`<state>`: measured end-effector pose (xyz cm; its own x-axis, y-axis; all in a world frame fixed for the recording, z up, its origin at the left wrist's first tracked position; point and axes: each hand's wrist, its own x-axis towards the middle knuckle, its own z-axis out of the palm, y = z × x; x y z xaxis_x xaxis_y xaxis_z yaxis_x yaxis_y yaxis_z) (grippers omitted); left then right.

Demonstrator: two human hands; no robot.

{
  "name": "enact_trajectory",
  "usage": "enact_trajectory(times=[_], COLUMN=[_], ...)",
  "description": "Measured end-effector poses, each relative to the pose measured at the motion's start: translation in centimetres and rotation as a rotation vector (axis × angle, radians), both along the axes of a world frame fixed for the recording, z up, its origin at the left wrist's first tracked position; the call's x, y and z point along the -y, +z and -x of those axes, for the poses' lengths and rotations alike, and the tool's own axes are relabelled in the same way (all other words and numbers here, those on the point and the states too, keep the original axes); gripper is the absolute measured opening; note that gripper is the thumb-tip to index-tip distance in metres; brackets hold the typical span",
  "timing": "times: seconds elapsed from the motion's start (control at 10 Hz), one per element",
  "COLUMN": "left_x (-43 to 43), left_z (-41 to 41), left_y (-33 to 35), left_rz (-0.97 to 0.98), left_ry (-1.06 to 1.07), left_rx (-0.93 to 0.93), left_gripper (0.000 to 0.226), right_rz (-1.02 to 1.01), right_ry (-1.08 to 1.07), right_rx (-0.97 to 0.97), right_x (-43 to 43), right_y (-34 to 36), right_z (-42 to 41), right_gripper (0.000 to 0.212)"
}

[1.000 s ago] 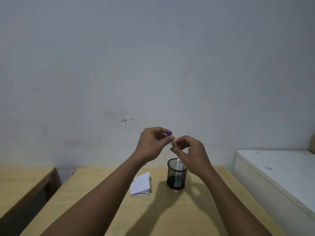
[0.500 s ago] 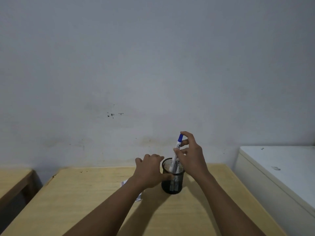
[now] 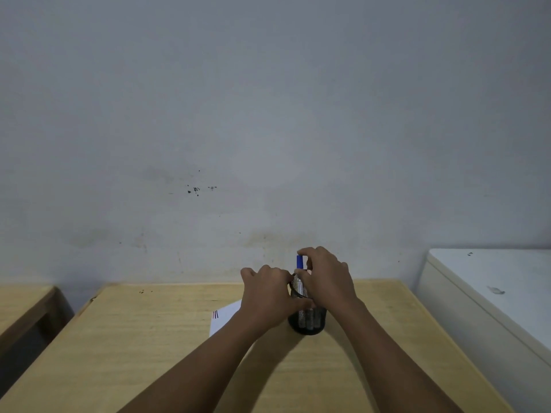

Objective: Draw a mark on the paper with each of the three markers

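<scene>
A: Item one, going from the left?

B: Paper point(image 3: 225, 318), flat on the surface point(image 3: 143, 338), just left of the left hand point(image 3: 268, 295) and partly hidden under that forearm. Short strokes show near its top edge, red and darker; the exact count is too small to tell.

A: The left hand itself?

B: Wrapped around the side of the black mesh holder point(image 3: 307, 323), steadying it.

A: Next item?

B: Blue-capped marker point(image 3: 300, 261), upright, cap on, lower end inside the holder, between the two hands. Other marker barrels are visible through the mesh below.

A: And the right hand point(image 3: 326, 278)?

B: Fingertips pinched on the marker's upper end, directly over the holder.

A: Status of the job?

B: Judged near its end: marks are on the paper, and the capped marker seems to be going into the holder. Whether all three colours are down cannot be confirmed.
</scene>
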<state>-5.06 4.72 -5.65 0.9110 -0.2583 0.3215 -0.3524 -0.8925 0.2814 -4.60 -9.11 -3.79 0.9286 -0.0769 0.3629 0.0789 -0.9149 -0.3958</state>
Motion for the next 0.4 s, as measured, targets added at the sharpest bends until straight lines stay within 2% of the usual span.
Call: enact_trajectory(times=[0.2,0.4], left_x=[-0.4,-3.2], left_z=[0.6,1.6], left_y=[0.5,2.9], left_rz=[-0.041,0.009], left_ry=[-0.010,0.050], left_rx=[-0.001,0.093], left_gripper=[0.065,0.066], right_rz=[-0.026,-0.036], right_ry=[-0.020,0.013], right_rx=[0.010,0.109], right_x=[0.2,-0.8], right_y=[0.4,2.0], right_z=[0.4,2.3], right_gripper=[0.044,0.042])
